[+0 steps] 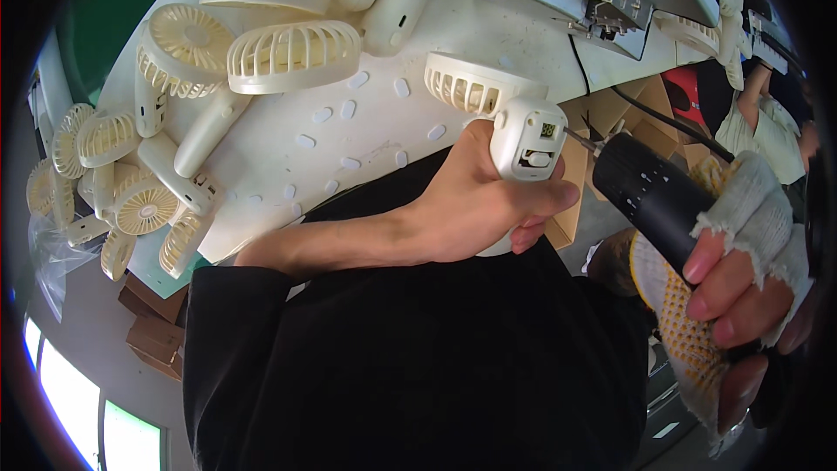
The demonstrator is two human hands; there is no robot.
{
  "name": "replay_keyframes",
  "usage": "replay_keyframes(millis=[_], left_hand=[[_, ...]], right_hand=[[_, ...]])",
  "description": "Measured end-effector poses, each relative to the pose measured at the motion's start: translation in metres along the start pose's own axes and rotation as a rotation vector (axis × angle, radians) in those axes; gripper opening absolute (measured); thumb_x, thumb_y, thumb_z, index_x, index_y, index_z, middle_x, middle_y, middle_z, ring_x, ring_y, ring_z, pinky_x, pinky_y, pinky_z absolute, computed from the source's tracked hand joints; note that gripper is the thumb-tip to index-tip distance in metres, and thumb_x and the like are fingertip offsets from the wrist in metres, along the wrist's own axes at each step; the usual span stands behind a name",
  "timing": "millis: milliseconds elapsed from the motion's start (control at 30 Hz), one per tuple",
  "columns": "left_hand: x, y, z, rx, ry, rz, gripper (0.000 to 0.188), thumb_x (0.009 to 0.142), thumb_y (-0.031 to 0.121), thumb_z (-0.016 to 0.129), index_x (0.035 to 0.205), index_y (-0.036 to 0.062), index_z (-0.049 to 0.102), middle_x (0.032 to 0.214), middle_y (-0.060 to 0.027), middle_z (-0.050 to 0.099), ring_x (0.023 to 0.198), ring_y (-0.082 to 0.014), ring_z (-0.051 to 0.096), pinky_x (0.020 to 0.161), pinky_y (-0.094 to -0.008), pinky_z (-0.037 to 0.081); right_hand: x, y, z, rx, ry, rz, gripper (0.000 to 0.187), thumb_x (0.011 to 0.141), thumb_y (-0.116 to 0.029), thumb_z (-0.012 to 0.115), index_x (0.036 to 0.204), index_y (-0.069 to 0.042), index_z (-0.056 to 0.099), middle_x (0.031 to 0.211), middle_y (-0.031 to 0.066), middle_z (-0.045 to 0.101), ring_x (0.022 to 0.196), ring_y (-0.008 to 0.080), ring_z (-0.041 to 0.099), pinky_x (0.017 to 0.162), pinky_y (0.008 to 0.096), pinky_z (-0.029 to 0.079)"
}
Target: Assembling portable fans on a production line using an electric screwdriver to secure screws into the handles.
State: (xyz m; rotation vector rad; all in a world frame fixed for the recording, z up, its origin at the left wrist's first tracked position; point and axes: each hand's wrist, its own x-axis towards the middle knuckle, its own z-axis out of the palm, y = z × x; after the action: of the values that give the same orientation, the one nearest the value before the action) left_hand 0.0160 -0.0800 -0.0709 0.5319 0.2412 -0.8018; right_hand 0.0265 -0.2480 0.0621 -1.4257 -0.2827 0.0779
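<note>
Wrapping its fingers around the handle of a fan [514, 139], the bare left hand [471, 201] is closed and holds it at the near edge of the counter [279, 122], with the caged head toward the surface (whether that head rests on the counter, I cannot tell). The right hand [737, 275], in a fingertip-less glove [684, 318], grips the black barrel of a screwdriver [658, 196]; its thin bit reaches up to the handle's end face, beside a small display window, though contact there cannot be made out. Judging by its look, the fan is a light, mostly hollow thing of stiff plastic, so it should be easy to hold up in one hand but apt to twist if pushed off-centre. The smooth, rounded handle may be a little slippery to bare skin, and the best hold is probably the one shown: a full wrap on the handle, thumb just below the end face, leaving that face free. The thin ribs of the cage look the most fragile part and would be a poor place to squeeze; the open slot below the window also seems worth keeping fingers out of. More fans [295, 57] lie heaped toward the counter's left edge, small white ovals [349, 110] are scattered between them and the held one, and a metal fixture [567, 0] stands toward the far right.
</note>
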Motion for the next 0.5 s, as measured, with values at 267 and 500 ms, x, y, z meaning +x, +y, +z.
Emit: replay_keyframes(millis=[267, 500], left_hand=[[-0.002, -0.001, 0.003, -0.046, -0.016, 0.003, 0.022, 0.084, 0.000, 0.063, 0.067, 0.0028, 0.049, 0.053, -0.0050, 0.050, 0.043, -0.0131, 0.050, 0.042, -0.0299, 0.042], [-0.018, -0.007, -0.010, 0.261, -0.012, 0.114, 0.020, 0.085, 0.006, 0.069, 0.075, 0.0050, 0.053, 0.062, -0.0022, 0.055, 0.053, -0.0107, 0.053, 0.052, -0.0284, 0.047]], right_hand=[[-0.010, 0.002, 0.012, -0.036, 0.046, -0.023, 0.040, 0.084, -0.027, 0.063, 0.112, -0.017, 0.036, 0.083, -0.0012, 0.045, 0.074, 0.0169, 0.045, 0.084, 0.0426, 0.033], [-0.029, -0.012, -0.042, 0.067, -0.298, -0.154, 0.041, 0.076, -0.042, 0.072, 0.096, -0.015, 0.048, 0.080, 0.0002, 0.050, 0.073, 0.0163, 0.048, 0.078, 0.0383, 0.036]])
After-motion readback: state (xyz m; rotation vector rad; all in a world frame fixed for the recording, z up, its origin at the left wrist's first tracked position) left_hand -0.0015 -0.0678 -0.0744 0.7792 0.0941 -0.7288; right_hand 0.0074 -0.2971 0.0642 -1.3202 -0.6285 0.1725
